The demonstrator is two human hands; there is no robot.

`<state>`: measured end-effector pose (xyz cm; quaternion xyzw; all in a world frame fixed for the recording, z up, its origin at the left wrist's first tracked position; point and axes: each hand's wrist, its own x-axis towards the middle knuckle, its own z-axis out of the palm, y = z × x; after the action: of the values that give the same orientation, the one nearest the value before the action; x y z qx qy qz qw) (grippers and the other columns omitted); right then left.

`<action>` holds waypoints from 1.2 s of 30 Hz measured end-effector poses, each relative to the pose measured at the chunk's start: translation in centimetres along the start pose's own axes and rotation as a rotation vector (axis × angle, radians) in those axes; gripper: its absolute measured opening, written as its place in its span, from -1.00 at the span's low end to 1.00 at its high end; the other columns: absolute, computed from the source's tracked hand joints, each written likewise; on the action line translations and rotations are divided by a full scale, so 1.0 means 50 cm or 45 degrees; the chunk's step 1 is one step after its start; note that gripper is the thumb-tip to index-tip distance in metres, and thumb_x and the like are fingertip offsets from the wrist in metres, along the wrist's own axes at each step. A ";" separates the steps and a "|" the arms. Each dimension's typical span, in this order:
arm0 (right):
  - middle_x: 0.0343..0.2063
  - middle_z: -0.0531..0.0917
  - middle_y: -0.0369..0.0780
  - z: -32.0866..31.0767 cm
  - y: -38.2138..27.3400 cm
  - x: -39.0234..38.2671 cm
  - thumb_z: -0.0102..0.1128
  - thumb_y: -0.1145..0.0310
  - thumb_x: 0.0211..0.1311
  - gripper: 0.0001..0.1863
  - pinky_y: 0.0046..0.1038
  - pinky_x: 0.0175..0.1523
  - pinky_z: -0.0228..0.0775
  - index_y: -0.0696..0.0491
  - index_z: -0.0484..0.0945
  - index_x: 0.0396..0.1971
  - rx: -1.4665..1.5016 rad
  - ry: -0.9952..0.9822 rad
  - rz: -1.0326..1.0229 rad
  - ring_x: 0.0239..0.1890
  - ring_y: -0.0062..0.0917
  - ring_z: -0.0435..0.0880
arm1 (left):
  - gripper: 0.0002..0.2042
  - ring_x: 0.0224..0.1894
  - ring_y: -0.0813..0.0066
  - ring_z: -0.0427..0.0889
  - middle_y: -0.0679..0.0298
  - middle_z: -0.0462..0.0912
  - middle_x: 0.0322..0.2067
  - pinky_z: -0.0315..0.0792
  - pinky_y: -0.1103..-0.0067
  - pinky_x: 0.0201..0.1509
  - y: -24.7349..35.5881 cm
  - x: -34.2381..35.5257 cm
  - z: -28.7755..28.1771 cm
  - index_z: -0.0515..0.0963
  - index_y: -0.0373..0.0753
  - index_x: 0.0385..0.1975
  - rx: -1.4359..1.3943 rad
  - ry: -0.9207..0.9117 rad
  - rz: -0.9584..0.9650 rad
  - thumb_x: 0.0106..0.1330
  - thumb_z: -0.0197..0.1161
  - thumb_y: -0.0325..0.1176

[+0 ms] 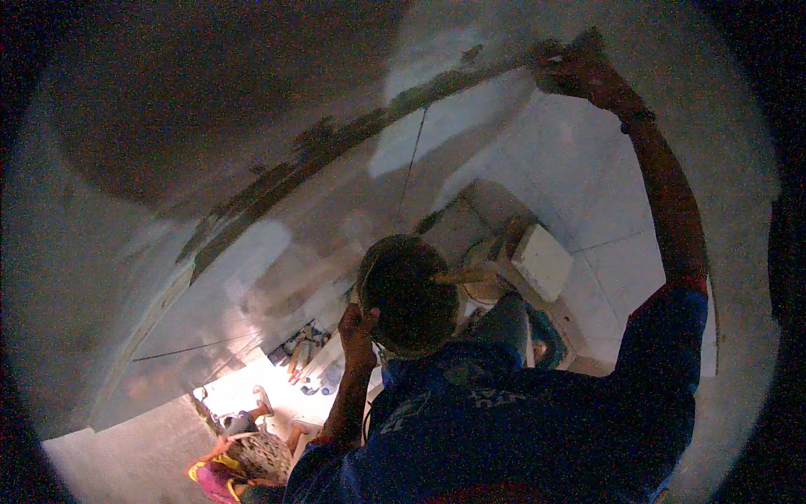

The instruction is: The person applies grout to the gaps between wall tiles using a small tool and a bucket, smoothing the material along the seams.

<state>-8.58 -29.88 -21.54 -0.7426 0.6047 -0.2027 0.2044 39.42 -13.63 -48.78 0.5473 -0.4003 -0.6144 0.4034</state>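
Note:
My left hand (358, 328) grips the rim of a round, dark bucket (407, 294) in front of my chest. Its contents look dark and cannot be made out. A light brown stick or handle (470, 275) shows at the bucket's right side. Stretched up to the far right, my right hand (579, 76) is at the top edge of the tiled wall (420, 151). Its fingers are bent together against a rough strip of dark mortar (336, 139); what they hold is too dark to tell. This strip runs along the tile edge down to the left.
Plain plastered wall (210, 92) rises above the tiles. Below me are a white block-like box (543, 262) and a teal tub (547, 336). At the lower left, another person (222, 479) holds a speckled basin (260, 458) near scattered debris (306, 349) on a brightly lit floor.

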 end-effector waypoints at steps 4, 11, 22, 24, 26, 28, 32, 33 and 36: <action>0.02 0.39 -0.16 -0.060 -0.006 -0.053 -0.03 0.31 0.17 -0.64 -0.41 0.16 0.14 0.06 0.40 -0.02 0.321 0.185 0.432 0.07 -0.42 0.34 | -0.75 -0.54 0.66 0.16 0.48 0.18 -0.64 0.11 0.64 -0.46 0.083 -0.009 0.032 0.23 -0.13 -0.65 -0.148 -0.041 -0.063 0.02 0.23 -0.48; -0.13 0.49 -0.24 0.092 -0.152 -0.104 -0.11 0.06 0.21 -0.51 -0.49 0.03 0.27 0.16 0.40 -0.04 0.212 0.204 0.155 -0.09 -0.56 0.43 | -0.81 -0.52 0.62 0.21 0.44 0.27 -0.62 0.14 0.60 -0.44 0.009 -0.020 0.011 0.32 -0.19 -0.62 0.200 -0.097 0.073 0.01 0.24 -0.37; -0.23 0.57 -0.25 0.252 -0.255 -0.187 -0.14 0.23 0.20 -0.62 -0.56 -0.08 0.32 0.18 0.48 -0.15 0.332 0.434 0.226 -0.22 -0.62 0.49 | -0.83 -0.47 0.60 0.29 0.40 0.37 -0.57 0.19 0.60 -0.40 -0.067 -0.127 0.014 0.39 -0.23 -0.57 -0.062 -0.120 -0.002 0.02 0.26 -0.37; -0.22 0.56 -0.24 0.284 -0.299 -0.204 -0.14 0.25 0.19 -0.62 -0.55 -0.08 0.32 0.19 0.47 -0.14 0.223 0.413 0.297 -0.20 -0.62 0.48 | -0.85 -0.45 0.59 0.32 0.38 0.42 -0.53 0.21 0.60 -0.37 -0.122 -0.132 0.005 0.41 -0.24 -0.54 0.002 -0.096 -0.013 0.03 0.26 -0.37; -0.21 0.56 -0.24 0.388 -0.332 -0.214 -0.13 0.27 0.17 -0.62 -0.55 -0.07 0.32 0.20 0.46 -0.13 0.303 0.386 0.326 -0.19 -0.60 0.48 | -0.85 -0.45 0.59 0.33 0.38 0.41 -0.53 0.22 0.60 -0.37 -0.138 -0.141 -0.025 0.41 -0.24 -0.55 -0.180 -0.126 0.041 0.03 0.26 -0.38; -0.19 0.56 -0.23 0.512 -0.356 -0.230 -0.11 0.29 0.15 -0.62 -0.54 -0.06 0.32 0.21 0.45 -0.12 0.542 0.372 0.318 -0.18 -0.59 0.48 | -0.85 -0.45 0.58 0.33 0.37 0.41 -0.53 0.23 0.59 -0.36 -0.212 -0.103 -0.053 0.41 -0.24 -0.54 -0.044 -0.125 0.191 0.04 0.26 -0.39; -0.16 0.53 -0.22 0.709 -0.314 -0.275 -0.06 0.33 0.10 -0.60 -0.53 -0.04 0.32 0.24 0.41 -0.08 0.995 0.350 0.329 -0.19 -0.56 0.49 | -0.88 -0.42 0.56 0.36 0.35 0.44 -0.49 0.26 0.58 -0.31 -0.400 -0.056 -0.062 0.43 -0.25 -0.49 0.434 -0.105 0.273 0.05 0.24 -0.42; -0.16 0.53 -0.22 0.725 -0.277 -0.280 -0.06 0.34 0.08 -0.59 -0.53 -0.03 0.32 0.24 0.39 -0.08 1.095 0.335 0.321 -0.19 -0.55 0.50 | -0.87 -0.40 0.55 0.38 0.34 0.46 -0.47 0.27 0.58 -0.30 -0.402 -0.050 -0.011 0.44 -0.26 -0.44 0.321 -0.142 0.175 0.06 0.24 -0.42; -0.17 0.52 -0.22 0.822 -0.183 -0.296 -0.06 0.38 0.05 -0.59 -0.51 -0.02 0.32 0.24 0.38 -0.08 0.773 0.481 0.149 -0.20 -0.54 0.50 | -0.85 -0.40 0.55 0.39 0.34 0.46 -0.47 0.28 0.58 -0.30 -0.456 -0.036 0.040 0.44 -0.29 -0.42 -0.067 -0.114 0.070 0.06 0.24 -0.42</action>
<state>18.66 -11.27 -51.62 -0.5615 0.5856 -0.4947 0.3115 36.25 -3.78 -69.25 0.4974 -0.4165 -0.6373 0.4159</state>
